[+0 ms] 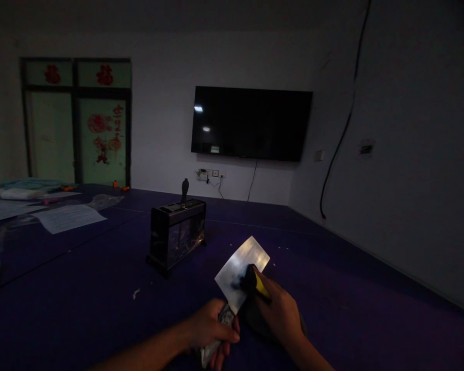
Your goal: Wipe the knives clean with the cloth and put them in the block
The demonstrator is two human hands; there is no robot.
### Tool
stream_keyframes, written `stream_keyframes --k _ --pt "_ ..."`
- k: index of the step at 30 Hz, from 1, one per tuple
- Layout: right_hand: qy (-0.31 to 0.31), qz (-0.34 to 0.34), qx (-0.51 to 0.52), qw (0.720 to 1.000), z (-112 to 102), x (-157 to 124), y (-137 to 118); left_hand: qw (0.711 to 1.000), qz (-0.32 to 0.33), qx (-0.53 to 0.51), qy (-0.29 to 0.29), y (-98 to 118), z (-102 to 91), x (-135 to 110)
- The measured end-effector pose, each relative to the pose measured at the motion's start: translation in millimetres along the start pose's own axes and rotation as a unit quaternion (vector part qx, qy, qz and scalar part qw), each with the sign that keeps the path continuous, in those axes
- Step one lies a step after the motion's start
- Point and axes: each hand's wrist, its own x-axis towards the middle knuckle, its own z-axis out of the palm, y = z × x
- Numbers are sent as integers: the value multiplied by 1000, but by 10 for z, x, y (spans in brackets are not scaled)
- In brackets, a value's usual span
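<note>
My left hand (216, 330) is wrapped round the handle (225, 317) of a cleaver, which has a pale wrapping on it. The broad metal cleaver blade (242, 263) tilts up and to the right above the table. In the grip of my right hand (280, 309) is a black-and-yellow handheld tool (261, 286), its dark end against or just over the blade's face; its exact kind is too dim to make out. Below the right hand lies a dark rounded shape, mostly hidden. Beyond the blade stands a black knife block (178, 234) with clear sides and one dark handle (184, 190) sticking up.
The dark purple table (100, 288) runs to the far wall. Printed sheets (69, 217), clear plastic (104, 201) and folded cloth (29, 184) lie at the left. A white scrap (135, 293) rests nearer. A television (251, 123) and a hanging black cable (340, 144) are on the walls.
</note>
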Motion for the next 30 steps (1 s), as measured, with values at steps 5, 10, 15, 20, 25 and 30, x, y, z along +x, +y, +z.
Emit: stream_keyframes --k 5,10,15,20,25,30 --pt "21 18 43 999 -4 8 15 1000 10 -8 21 -22 10 7" --pt "14 7 77 997 1 9 10 1000 7 1 22 -42 -12 21" --pt "-9 -4 94 996 -10 15 -14 999 10 -2 32 -33 -6 10" --pt "-42 -14 87 995 -22 16 -15 999 9 -22 35 -24 22 20" --pt "-95 -42 69 992 -40 7 -34 999 15 -21 35 -23 22 52" --pt "-116 -61 55 990 -41 -3 -55 999 15 -10 38 -4 23 44"
